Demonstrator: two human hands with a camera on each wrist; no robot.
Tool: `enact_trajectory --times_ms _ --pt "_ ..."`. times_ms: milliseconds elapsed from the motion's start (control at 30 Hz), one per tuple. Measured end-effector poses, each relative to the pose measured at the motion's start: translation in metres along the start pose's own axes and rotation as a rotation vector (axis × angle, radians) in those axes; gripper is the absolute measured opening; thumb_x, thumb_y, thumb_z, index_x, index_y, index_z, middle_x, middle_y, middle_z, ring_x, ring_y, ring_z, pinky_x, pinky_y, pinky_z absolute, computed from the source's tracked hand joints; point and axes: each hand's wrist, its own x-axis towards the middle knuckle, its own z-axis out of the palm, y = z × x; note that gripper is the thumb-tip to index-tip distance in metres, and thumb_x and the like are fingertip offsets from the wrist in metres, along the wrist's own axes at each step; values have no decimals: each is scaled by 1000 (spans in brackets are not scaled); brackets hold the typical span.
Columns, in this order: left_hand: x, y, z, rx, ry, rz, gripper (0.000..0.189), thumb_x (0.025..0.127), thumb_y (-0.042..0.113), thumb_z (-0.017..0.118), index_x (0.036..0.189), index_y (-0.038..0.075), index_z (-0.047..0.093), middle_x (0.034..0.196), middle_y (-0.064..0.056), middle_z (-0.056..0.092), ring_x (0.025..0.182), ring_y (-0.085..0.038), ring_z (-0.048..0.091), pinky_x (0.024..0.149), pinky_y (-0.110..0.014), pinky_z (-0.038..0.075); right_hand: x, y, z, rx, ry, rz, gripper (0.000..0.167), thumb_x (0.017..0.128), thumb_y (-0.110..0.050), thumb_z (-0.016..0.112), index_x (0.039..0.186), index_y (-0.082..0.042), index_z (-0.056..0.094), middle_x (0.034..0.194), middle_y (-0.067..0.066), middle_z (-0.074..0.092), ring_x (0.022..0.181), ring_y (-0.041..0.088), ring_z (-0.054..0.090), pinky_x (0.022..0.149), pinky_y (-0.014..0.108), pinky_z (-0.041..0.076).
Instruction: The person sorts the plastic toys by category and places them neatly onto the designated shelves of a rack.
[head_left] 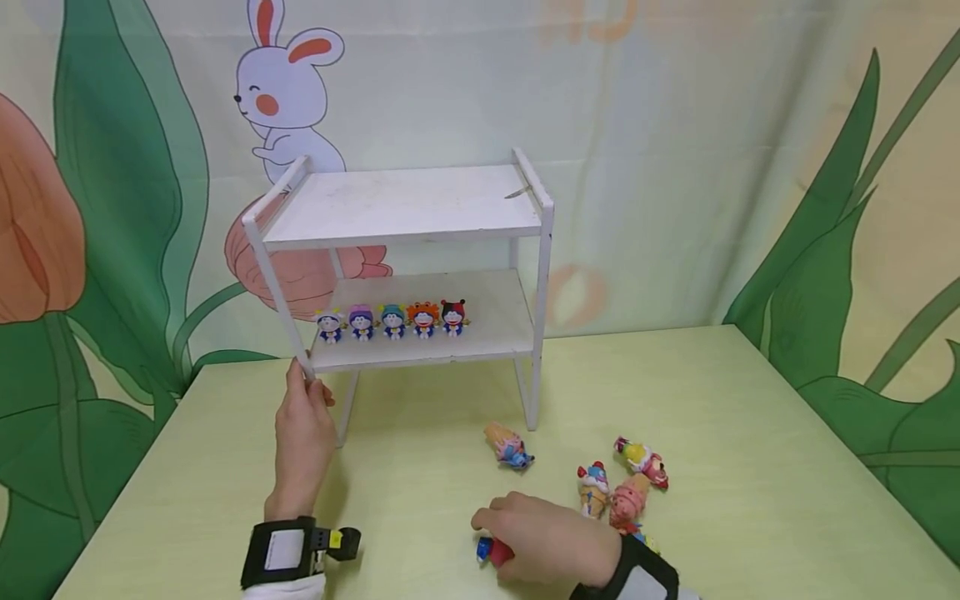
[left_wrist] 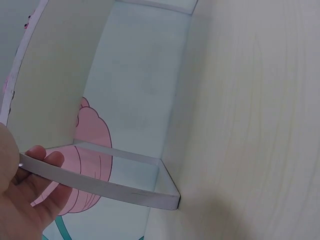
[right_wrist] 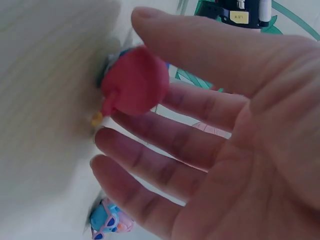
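A small white two-tier shelf (head_left: 405,200) stands on the table. My left hand (head_left: 303,433) grips its front left leg (left_wrist: 100,186) just below the lower board, fingers curled round the bar. My right hand (head_left: 551,537) reaches down over a small figurine (head_left: 493,550) with a red top and a blue part. In the right wrist view, that figurine's rounded red top (right_wrist: 137,82) sits between thumb and fingers. The fingers are loosely extended beside it and the thumb stands apart from it. Most of the figurine's body is hidden.
Several blue figurines (head_left: 393,322) with different hats stand in a row on the lower board. A cone-shaped figurine (head_left: 510,446) lies near the shelf's right legs. More figurines lie to the right, including a pink one (head_left: 628,500) and a yellow one (head_left: 641,458).
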Motion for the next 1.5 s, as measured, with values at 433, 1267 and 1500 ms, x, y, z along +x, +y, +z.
enact_trajectory --times_ms 433,1267,1500 --pt "1 -4 0 -9 15 26 43 106 7 35 149 7 27 97 -17 55 85 -33 55 66 -39 46 4 -3 8 -59 26 1 30 83 -20 76 109 -19 61 90 -12 45 81 4 43 66 17 39" --pt "1 -3 0 -20 -3 9 43 107 10 33 149 9 26 98 -17 54 87 -32 54 69 -42 46 2 3 -8 101 18 106 30 84 -11 74 105 -16 53 72 -9 49 64 6 45 58 22 41" --pt "1 -3 0 -19 5 20 42 107 9 33 149 8 27 97 -17 54 86 -32 55 66 -40 45 -3 13 -23 136 114 59 27 87 -13 74 105 -13 53 74 -10 50 65 5 47 60 21 42"
